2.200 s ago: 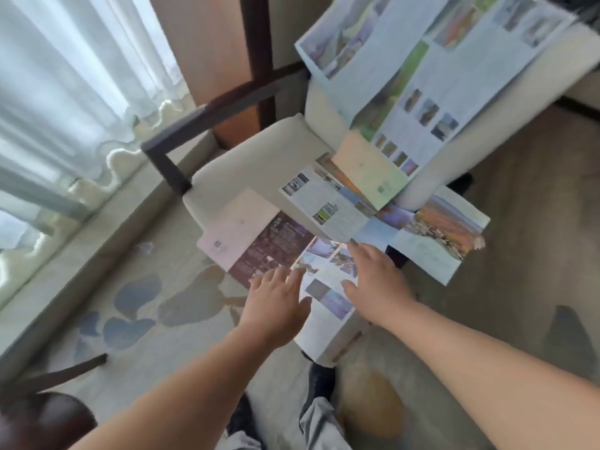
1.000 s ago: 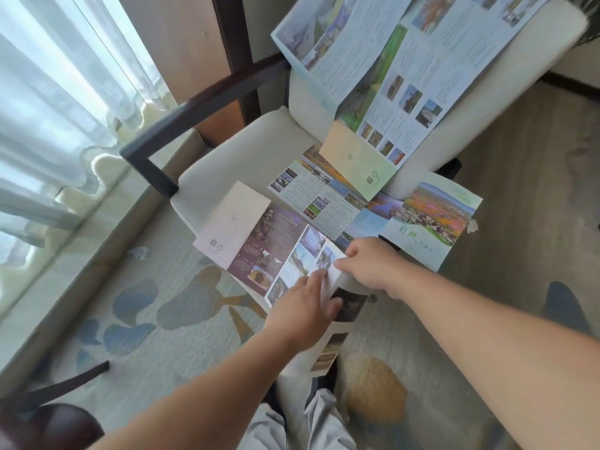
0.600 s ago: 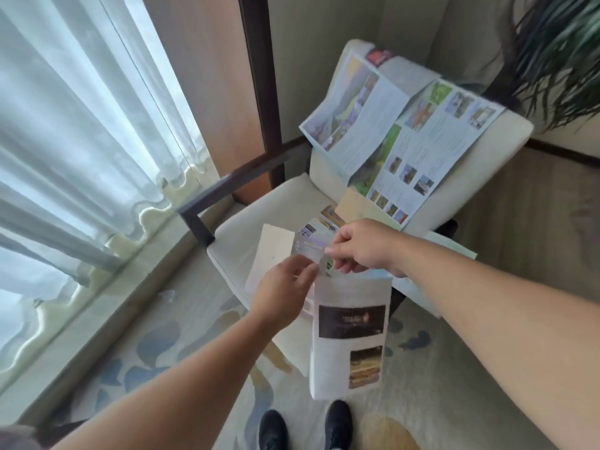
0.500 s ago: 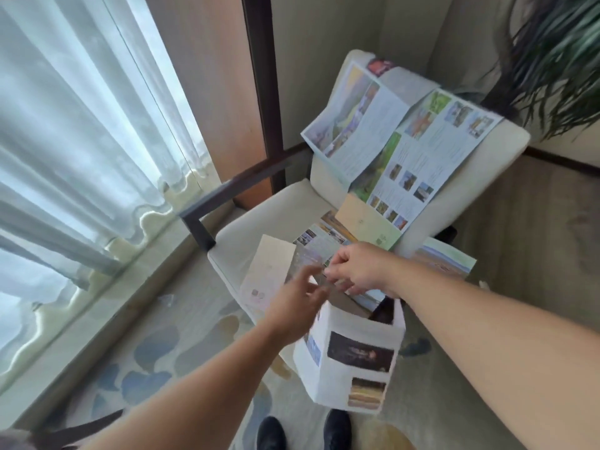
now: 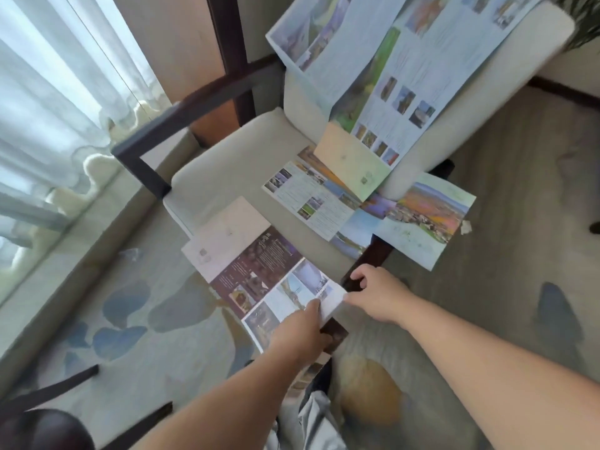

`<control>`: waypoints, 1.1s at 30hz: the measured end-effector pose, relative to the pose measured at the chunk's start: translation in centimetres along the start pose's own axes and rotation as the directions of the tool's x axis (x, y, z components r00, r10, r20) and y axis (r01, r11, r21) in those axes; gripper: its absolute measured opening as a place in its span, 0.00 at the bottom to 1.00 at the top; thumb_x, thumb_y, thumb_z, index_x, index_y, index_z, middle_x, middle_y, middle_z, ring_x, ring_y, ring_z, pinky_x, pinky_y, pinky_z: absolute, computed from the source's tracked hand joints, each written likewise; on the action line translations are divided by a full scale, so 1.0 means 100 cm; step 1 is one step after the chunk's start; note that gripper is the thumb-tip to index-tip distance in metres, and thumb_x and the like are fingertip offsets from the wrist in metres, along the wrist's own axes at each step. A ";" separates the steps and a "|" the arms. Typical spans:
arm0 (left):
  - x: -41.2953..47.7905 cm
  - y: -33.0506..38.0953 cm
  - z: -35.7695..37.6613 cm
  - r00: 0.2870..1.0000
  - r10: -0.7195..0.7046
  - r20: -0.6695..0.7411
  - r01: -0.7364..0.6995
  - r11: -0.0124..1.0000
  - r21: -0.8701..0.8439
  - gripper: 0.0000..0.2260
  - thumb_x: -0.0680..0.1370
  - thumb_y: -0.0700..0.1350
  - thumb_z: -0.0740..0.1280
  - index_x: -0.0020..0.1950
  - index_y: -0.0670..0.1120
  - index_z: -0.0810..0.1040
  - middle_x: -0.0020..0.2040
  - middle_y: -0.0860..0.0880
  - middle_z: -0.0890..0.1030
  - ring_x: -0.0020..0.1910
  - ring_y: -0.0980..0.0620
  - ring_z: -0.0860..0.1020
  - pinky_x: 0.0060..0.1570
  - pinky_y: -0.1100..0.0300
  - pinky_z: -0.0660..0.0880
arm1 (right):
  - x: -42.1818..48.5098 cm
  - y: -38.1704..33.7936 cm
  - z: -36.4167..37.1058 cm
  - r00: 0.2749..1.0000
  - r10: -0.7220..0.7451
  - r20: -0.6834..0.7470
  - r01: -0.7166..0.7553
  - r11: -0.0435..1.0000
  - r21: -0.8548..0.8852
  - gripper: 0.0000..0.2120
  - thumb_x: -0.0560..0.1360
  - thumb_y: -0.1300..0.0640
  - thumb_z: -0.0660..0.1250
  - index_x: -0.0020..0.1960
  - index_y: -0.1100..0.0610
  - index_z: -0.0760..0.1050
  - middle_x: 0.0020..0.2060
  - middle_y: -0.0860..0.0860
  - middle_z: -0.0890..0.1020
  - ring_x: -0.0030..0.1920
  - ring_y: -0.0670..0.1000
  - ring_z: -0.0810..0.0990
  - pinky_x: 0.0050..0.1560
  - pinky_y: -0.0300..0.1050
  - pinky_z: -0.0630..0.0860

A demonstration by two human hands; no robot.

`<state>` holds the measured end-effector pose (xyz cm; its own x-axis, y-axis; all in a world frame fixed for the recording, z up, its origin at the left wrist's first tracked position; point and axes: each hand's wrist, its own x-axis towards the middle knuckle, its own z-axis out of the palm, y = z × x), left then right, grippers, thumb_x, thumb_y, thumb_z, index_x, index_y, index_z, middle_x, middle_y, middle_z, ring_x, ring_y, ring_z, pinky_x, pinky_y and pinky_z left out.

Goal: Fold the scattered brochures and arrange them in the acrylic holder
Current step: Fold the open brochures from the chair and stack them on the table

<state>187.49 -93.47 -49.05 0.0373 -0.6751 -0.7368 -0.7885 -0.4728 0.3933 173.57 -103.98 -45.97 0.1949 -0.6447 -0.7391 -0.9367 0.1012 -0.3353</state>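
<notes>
A maroon-and-white brochure (image 5: 256, 267) lies over the front edge of the cream chair seat (image 5: 227, 170), its near end hanging off the edge. My left hand (image 5: 302, 329) grips that end, with fingers over the folded photo panel. My right hand (image 5: 376, 293) is just right of it, fingers loosely curled, thumb tip touching the brochure's right corner. A second unfolded brochure (image 5: 311, 196) lies flat on the seat. A colourful landscape brochure (image 5: 425, 219) hangs off the seat's right side. A large unfolded brochure (image 5: 389, 60) is draped down the backrest. No acrylic holder is in view.
The chair has a dark wooden armrest (image 5: 194, 105) on the left. White curtains (image 5: 58, 92) and a window sill run along the left. A patterned rug (image 5: 130, 319) covers the floor below me, and wood flooring (image 5: 519, 190) lies to the right.
The maroon-and-white brochure, lifted and held in the air by both hands half a second ago, is back down on the seat with its photo panel folded over. My view has tilted down.
</notes>
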 end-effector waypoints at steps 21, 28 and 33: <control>-0.063 0.005 -0.180 0.943 0.030 -0.332 -0.196 0.855 -0.480 0.04 0.81 0.49 0.64 0.50 0.52 0.79 0.43 0.53 0.85 0.40 0.56 0.84 0.38 0.62 0.79 | -0.035 -0.044 -0.106 0.990 -0.137 -0.026 0.139 0.981 0.131 0.08 0.75 0.61 0.66 0.52 0.53 0.77 0.49 0.51 0.81 0.49 0.53 0.78 0.43 0.45 0.72; -0.088 0.001 -0.214 0.914 -0.059 -0.401 -0.188 0.815 -0.548 0.16 0.78 0.59 0.65 0.63 0.56 0.73 0.54 0.54 0.82 0.49 0.54 0.82 0.45 0.58 0.77 | -0.069 -0.089 -0.165 0.937 -0.343 -0.068 0.349 0.918 0.185 0.06 0.78 0.60 0.66 0.43 0.54 0.77 0.38 0.50 0.80 0.39 0.49 0.75 0.39 0.43 0.69; -0.106 0.020 -0.219 0.888 0.010 -0.460 -0.285 0.796 -0.534 0.41 0.65 0.75 0.61 0.74 0.57 0.62 0.69 0.49 0.73 0.64 0.49 0.75 0.61 0.52 0.73 | -0.091 -0.128 -0.181 0.856 -0.500 -0.131 0.517 0.828 0.218 0.02 0.79 0.61 0.66 0.47 0.57 0.77 0.41 0.52 0.81 0.41 0.48 0.75 0.45 0.46 0.71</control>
<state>198.91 -99.66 -28.40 0.3079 -0.8644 -0.3974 -0.3105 -0.4861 0.8169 178.56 -113.11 -24.38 0.5970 -0.7020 -0.3883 -0.6113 -0.0846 -0.7869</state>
